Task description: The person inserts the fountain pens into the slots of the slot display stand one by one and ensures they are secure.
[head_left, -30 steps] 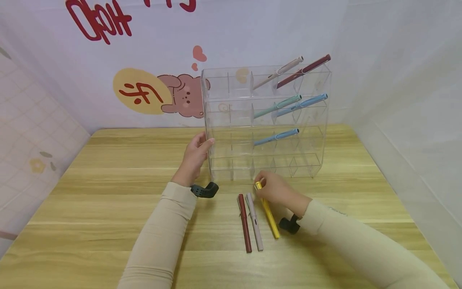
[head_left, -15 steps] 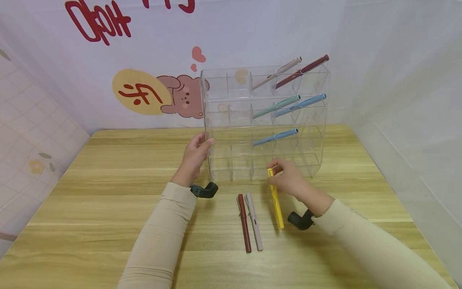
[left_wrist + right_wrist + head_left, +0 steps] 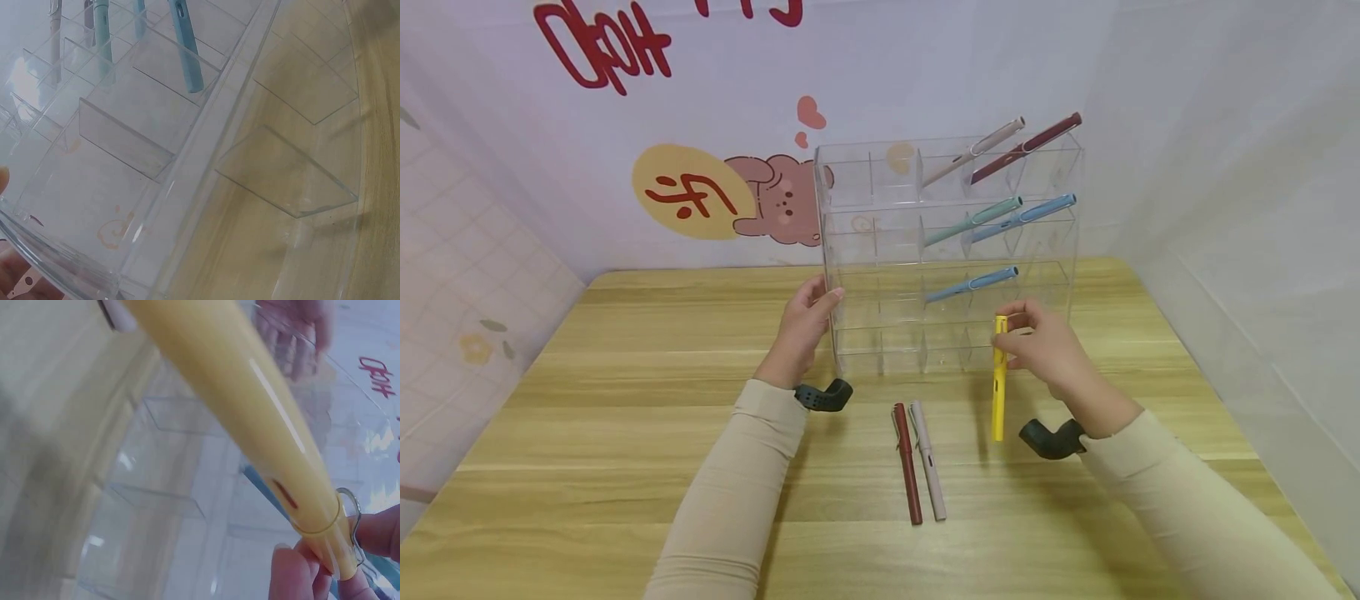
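My left hand (image 3: 803,329) grips the left edge of a clear acrylic pen rack (image 3: 902,340), thumb in front and fingers behind. In my right hand (image 3: 1052,350), thumb and fingers pinch a yellow pen (image 3: 998,392) by its clipped cap end. The pen hangs nearly upright, barrel down, before the rack's lower right part. The right wrist view shows the barrel (image 3: 250,419) large, with fingertips (image 3: 290,575) around the cap. A dark red pen (image 3: 907,467) and a pale lilac pen (image 3: 929,462) lie side by side on the wooden table (image 3: 625,467).
Several pens lean in the rack's compartments: a pale one (image 3: 973,152) and a dark red one (image 3: 1026,150) on top, a green one (image 3: 973,222) and a blue one (image 3: 1024,218) below, another blue one (image 3: 972,285) lower. A printed cloth (image 3: 985,58) hangs behind.
My right hand has lifted the yellow pen off the table and carried it right and toward the rack, turning it more upright. My left hand stays on the rack's edge.
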Motion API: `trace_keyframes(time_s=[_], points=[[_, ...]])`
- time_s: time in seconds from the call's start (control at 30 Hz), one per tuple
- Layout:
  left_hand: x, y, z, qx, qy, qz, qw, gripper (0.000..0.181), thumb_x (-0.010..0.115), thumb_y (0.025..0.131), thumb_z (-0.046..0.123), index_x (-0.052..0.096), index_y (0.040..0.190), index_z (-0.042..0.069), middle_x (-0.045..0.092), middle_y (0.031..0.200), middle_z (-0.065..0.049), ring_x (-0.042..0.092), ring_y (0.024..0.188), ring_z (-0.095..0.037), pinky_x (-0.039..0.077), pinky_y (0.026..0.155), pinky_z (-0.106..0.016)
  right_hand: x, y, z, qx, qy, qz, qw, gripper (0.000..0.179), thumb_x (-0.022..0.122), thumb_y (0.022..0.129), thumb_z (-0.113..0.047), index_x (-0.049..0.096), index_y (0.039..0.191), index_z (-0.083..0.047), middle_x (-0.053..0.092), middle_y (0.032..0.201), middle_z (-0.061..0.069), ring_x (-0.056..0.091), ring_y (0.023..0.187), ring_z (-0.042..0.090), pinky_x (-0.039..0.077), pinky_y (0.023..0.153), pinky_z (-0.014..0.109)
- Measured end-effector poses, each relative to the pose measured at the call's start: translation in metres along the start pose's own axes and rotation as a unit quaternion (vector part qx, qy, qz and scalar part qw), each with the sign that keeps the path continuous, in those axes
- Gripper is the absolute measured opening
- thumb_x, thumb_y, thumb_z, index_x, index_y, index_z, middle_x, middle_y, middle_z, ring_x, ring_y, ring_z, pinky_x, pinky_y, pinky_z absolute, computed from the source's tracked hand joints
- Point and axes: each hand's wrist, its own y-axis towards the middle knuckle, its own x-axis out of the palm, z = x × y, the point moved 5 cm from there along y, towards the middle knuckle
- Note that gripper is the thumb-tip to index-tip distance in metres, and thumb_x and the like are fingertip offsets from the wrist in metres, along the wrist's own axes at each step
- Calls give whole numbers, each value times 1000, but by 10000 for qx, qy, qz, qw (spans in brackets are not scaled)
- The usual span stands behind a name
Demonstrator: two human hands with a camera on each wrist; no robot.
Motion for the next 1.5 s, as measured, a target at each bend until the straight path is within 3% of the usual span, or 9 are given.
trace_keyframes(time_s=[0.3,0.53,0.73,0.93,1.17,1.5], points=[[0,-1,2,67,4,-30,10000,51,56,97,28,42,144,10,45,142,-8,41,131,-24,34,108,-48,-30,0,-11,-192,356,486,9980,45,57,91,-9,41,131,6,47,112,15,60,80,7,57,68,27],[0,-1,2,65,42,-80,9999,53,56,98,28,40,145,10,43,143,-8,40,132,-24,34,108,-49,-50,0,-18,-339,683,1038,9917,26,58,91,-7,48,115,-12,45,106,7,61,80,2,56,67,23],[0,1,1,49,14,-62,10000,52,56,97,28,41,144,10,44,142,-8,41,130,-24,34,108,-49,-63,1,-21,-350,1202,1390,9823,25,59,91,-4,50,107,-19,44,103,4,62,79,5,56,65,21],[0,2,0,36,30,-61,10000,52,56,98,28,41,144,10,44,141,-8,41,130,-24,34,108,-49,-75,2,-22,-273,2018,1769,9629,26,61,89,-1,52,106,-19,44,102,3,61,77,6,55,61,21],[0,2,0,-4,71,-45,10000,52,55,98,28,41,144,11,43,142,-8,41,131,-24,34,108,-49,-85,6,-26,-373,2485,2237,9417,30,60,88,4,53,107,-17,45,102,4,60,82,9,56,63,22],[-1,2,0,-18,-10,-5,10000,51,56,98,28,42,144,11,44,142,-8,42,129,-23,35,107,-47,-89,16,-26,-666,3122,2895,9024,30,60,87,4,50,110,-14,42,104,1,58,90,17,57,66,24]])
